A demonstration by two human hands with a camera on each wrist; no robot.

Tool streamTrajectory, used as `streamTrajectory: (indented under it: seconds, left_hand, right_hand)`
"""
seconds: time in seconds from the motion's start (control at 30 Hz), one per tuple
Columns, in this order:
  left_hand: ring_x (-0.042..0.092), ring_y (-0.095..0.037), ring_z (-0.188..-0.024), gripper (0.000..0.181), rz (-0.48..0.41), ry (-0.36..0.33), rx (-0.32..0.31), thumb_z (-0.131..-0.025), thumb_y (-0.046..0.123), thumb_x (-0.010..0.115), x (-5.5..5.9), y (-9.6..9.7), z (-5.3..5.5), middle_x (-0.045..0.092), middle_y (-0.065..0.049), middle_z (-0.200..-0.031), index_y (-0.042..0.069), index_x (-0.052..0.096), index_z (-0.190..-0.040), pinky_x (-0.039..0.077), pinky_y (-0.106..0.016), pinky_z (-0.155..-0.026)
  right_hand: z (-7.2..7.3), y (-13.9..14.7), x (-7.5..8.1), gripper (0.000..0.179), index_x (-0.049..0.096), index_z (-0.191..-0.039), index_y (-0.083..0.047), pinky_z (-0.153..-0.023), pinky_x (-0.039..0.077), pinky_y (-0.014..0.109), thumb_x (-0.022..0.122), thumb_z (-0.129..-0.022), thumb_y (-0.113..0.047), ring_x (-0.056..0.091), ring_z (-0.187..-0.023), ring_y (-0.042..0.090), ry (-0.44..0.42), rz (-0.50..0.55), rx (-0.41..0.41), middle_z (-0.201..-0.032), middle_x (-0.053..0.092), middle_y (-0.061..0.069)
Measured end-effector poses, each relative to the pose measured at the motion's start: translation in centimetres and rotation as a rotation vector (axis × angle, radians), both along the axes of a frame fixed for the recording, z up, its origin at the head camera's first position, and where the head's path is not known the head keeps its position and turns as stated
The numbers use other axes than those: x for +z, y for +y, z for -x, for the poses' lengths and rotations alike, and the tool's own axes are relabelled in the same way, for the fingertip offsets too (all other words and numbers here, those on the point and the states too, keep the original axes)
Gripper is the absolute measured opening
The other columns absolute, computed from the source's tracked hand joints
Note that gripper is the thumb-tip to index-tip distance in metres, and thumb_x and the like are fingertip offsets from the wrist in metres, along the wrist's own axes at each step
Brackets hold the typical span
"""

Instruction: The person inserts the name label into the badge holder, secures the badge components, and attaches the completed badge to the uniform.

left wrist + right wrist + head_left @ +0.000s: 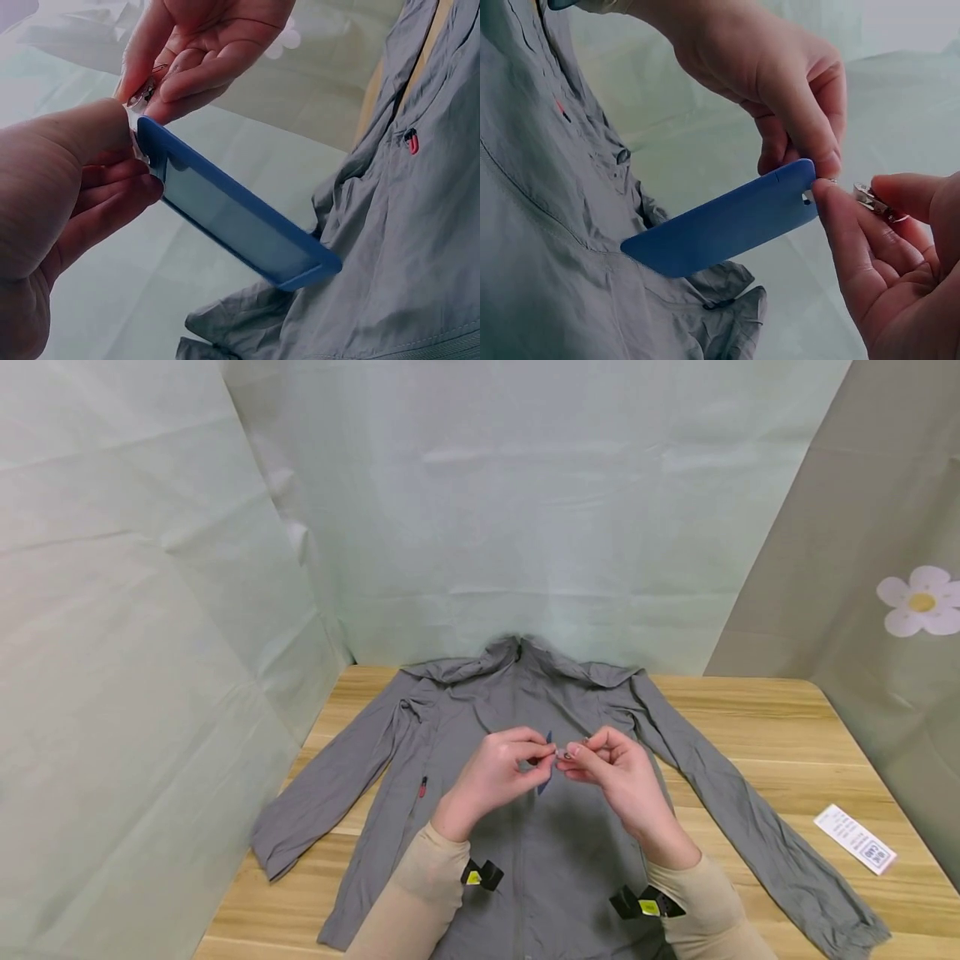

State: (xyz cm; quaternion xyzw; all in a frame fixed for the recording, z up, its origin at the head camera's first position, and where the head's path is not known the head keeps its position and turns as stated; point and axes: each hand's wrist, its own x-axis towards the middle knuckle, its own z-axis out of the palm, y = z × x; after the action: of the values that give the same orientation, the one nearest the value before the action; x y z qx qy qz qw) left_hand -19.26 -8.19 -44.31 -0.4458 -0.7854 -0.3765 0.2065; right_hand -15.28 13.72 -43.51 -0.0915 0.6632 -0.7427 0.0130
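Observation:
A blue-framed badge holder (232,206) with a clear window hangs tilted above the jacket; its plain blue back (720,225) faces the right wrist camera. My left hand (495,772) pinches it at its slotted end, between thumb and fingers. Close beside, my right hand (618,777) grips a small silver metal clip (874,201) between thumb and fingers. A short strap at the slot is mostly covered by the fingertips. Beneath both hands a grey zip jacket (480,714) lies spread out, front up, sleeves out to the sides.
The jacket lies on a wooden table (757,718). At the table's right a white printed card (855,838) lies flat. A red zipper pull (423,788) shows on the jacket's left side. Pale fabric walls (525,510) stand behind and to the sides.

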Motion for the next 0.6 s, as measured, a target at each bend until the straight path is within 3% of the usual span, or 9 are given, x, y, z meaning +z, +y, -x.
streamTrajectory:
  seconds: [0.2,0.6]
  left_hand:
    - [0.066,-0.009,-0.074,0.014,-0.039,0.004,-0.014,-0.09,-0.007,0.079,0.1,-0.06,-0.06,0.075,-0.007,-0.096,-0.001,0.084,-0.101,0.05,-0.011,-0.064]
    - [0.071,-0.014,-0.077,0.013,-0.12,-0.052,-0.051,-0.088,-0.009,0.075,0.18,-0.13,-0.17,0.075,-0.01,-0.095,0.0,0.082,-0.094,0.055,-0.014,-0.063]
  right_hand:
    - [-0.14,-0.27,-0.08,0.019,0.055,-0.097,0.006,-0.082,0.066,0.039,0.069,-0.105,-0.004,0.08,-0.088,0.022,0.031,0.007,-0.037,-0.104,0.075,0.025]
    - [-0.48,-0.98,-0.29,0.022,0.052,-0.093,0.009,-0.081,0.065,0.041,0.067,-0.105,0.0,0.08,-0.085,0.022,0.119,0.063,-0.075,-0.099,0.078,0.016]
